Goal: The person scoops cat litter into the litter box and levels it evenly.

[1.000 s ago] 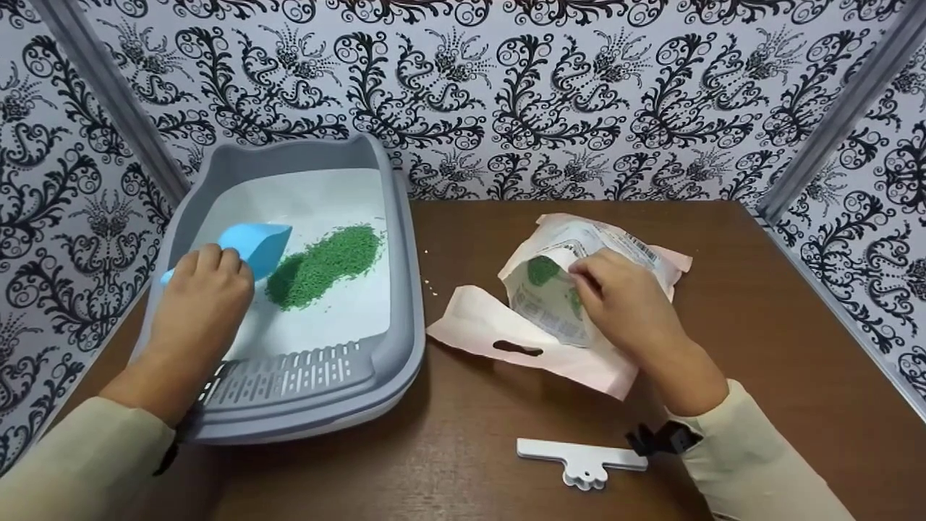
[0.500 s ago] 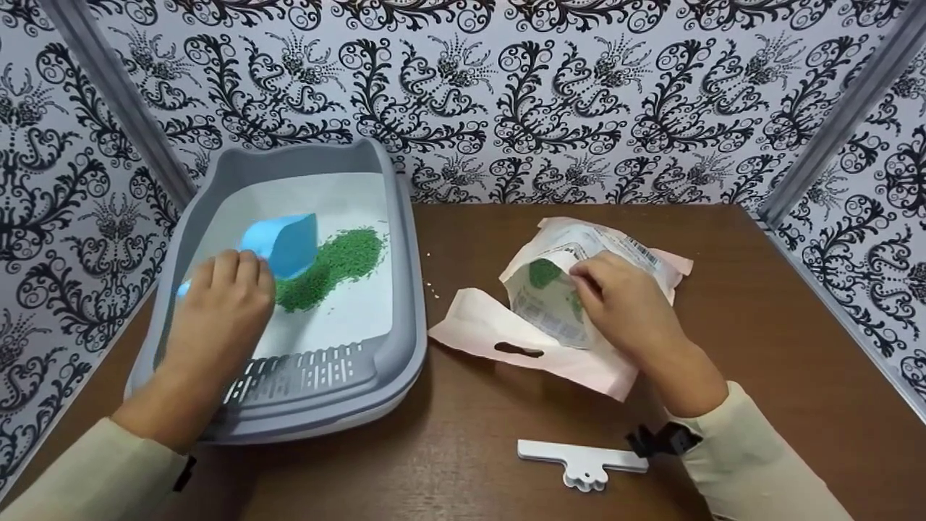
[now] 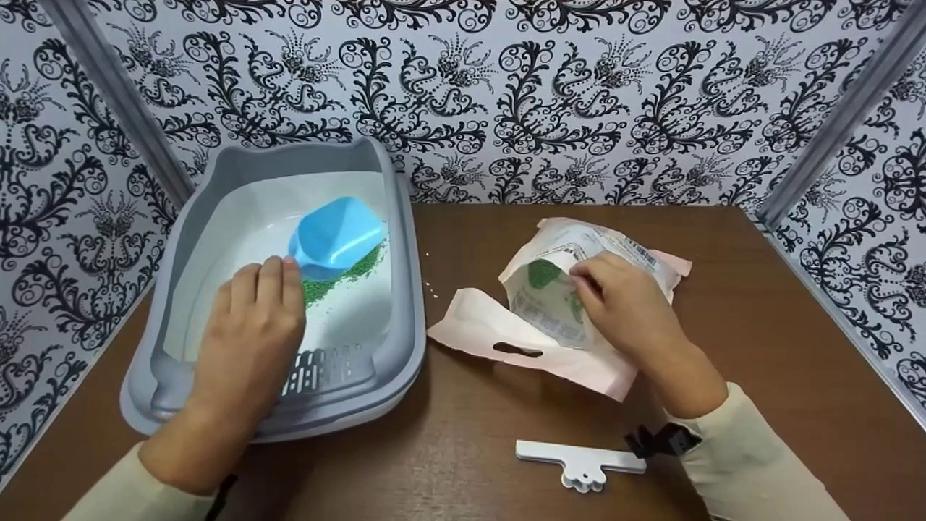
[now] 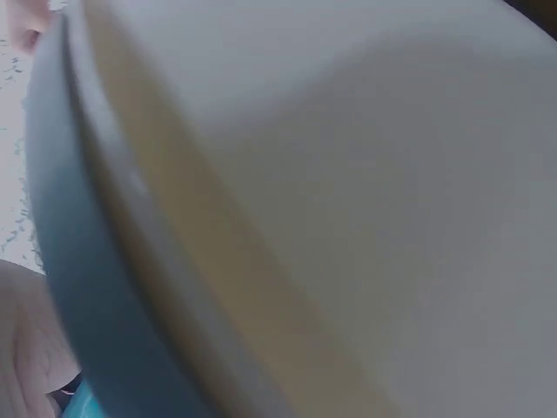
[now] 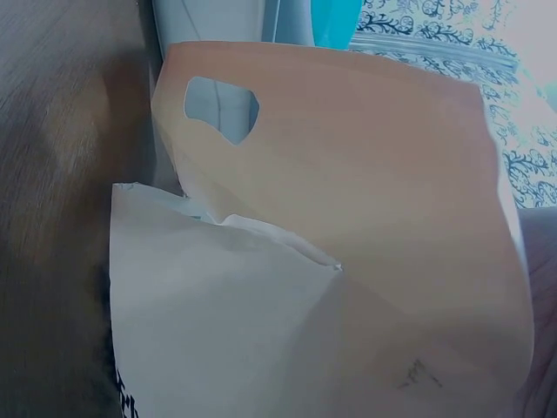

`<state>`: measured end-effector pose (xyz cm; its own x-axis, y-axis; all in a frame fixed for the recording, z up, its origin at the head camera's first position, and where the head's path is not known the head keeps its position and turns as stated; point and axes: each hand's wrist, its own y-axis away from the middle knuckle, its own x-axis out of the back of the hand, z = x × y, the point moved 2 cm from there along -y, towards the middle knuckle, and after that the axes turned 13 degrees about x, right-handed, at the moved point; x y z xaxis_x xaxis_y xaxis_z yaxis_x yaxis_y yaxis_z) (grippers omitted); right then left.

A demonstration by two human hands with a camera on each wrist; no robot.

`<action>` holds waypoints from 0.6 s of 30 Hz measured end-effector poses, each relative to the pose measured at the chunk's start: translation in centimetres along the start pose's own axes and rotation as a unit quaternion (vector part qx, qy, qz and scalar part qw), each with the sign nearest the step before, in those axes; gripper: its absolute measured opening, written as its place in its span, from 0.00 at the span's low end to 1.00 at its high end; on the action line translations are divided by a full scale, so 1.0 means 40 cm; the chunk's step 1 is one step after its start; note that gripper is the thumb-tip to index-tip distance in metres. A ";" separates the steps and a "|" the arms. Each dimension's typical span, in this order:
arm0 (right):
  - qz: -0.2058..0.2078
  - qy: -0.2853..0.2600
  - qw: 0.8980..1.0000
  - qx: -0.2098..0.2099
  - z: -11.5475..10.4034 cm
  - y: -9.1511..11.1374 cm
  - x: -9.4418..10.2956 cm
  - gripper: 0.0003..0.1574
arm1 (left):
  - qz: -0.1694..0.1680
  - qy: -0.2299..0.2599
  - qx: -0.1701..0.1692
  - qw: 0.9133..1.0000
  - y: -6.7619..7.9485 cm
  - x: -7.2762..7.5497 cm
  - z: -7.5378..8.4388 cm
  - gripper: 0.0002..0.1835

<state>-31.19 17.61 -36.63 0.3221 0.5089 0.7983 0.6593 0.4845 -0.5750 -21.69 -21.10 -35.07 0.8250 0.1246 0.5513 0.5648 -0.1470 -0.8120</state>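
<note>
My left hand [image 3: 257, 333] grips the handle of a light blue scoop [image 3: 338, 235] over the grey litter box [image 3: 406, 289]. The scoop's hollow side faces up toward the head camera. It covers much of a patch of green litter granules [image 3: 318, 289] on the box's white floor. Whether it touches the granules I cannot tell. With thumb and fingers, my right hand [image 3: 629, 304] pinches the mouth edge of an opened pink-and-white bag [image 3: 532, 333]. Green granules show inside that bag. In the right wrist view, the bag [image 5: 365, 165] with its cut-out handle fills most of the picture.
A white bag clip [image 3: 582, 463] lies on the brown table [image 3: 448, 449] near the front. A slotted grate [image 3: 325, 369] spans the box's near end. A few pale crumbs lie between box and bag. Patterned wall panels [image 3: 463, 94] stand behind and at both sides.
My left hand has moved right and a little toward me, swinging the scoop rightward over the green granules. The scoop has turned so its hollow shows. My right hand and the bag have stayed put.
</note>
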 end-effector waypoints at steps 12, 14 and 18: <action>0.003 -0.005 1.000 -0.002 0.001 0.000 0.004 0.08 | 0.020 0.013 0.033 0.999 0.006 0.037 0.052 0.14; 0.004 -0.005 1.000 -0.004 0.001 0.000 0.006 0.08 | 0.026 0.020 0.026 0.999 0.009 0.042 0.064 0.14; 0.008 -0.003 1.000 -0.008 0.001 0.000 0.014 0.08 | 0.037 0.032 0.004 0.999 0.023 0.051 0.104 0.17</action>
<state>-31.04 17.90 -36.19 0.3280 0.5205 0.7884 0.6650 0.4655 -0.5840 -19.57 -16.89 -35.47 0.8646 0.0507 0.4999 0.5016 -0.1448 -0.8529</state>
